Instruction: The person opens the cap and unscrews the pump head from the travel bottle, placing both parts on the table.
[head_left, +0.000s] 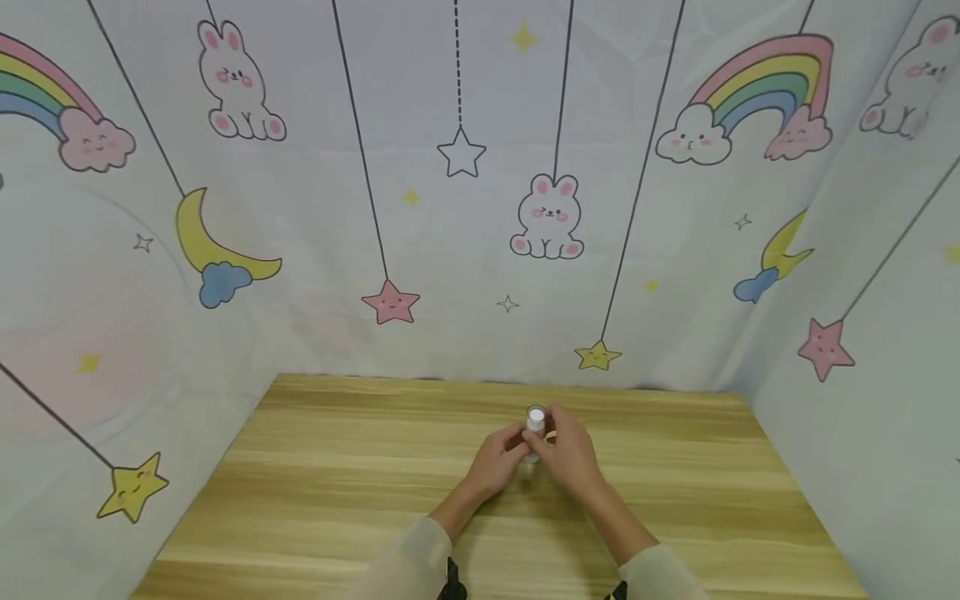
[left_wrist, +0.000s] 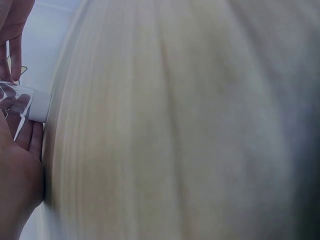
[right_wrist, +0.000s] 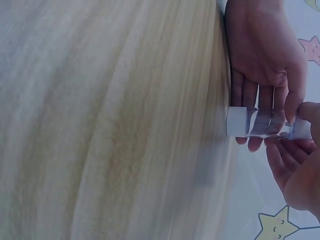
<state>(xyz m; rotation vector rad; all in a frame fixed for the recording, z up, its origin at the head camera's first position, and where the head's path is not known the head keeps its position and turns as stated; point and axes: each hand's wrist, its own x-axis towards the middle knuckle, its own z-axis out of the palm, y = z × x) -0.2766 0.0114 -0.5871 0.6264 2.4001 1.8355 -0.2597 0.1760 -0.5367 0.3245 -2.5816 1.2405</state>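
A small clear bottle [head_left: 536,423] with a white top stands upright on the wooden table, between both hands. In the right wrist view its white base [right_wrist: 237,121] is down at the tabletop and the see-through body [right_wrist: 260,122] shows fingers behind it. My left hand [head_left: 498,460] holds the body from the left, fingers behind it and thumb near the upper end. From the right, my right hand [head_left: 572,450] pinches the bottle around its top. The left wrist view shows part of the bottle [left_wrist: 39,106] at its left edge.
The wood-grain table [head_left: 337,483] spreads out on either side of the forearms. A pale cloth [head_left: 465,250] printed with rabbits, stars and rainbows hangs behind it and along both sides. Light sleeves [head_left: 412,558] cover the forearms, with dark straps at the bottom edge.
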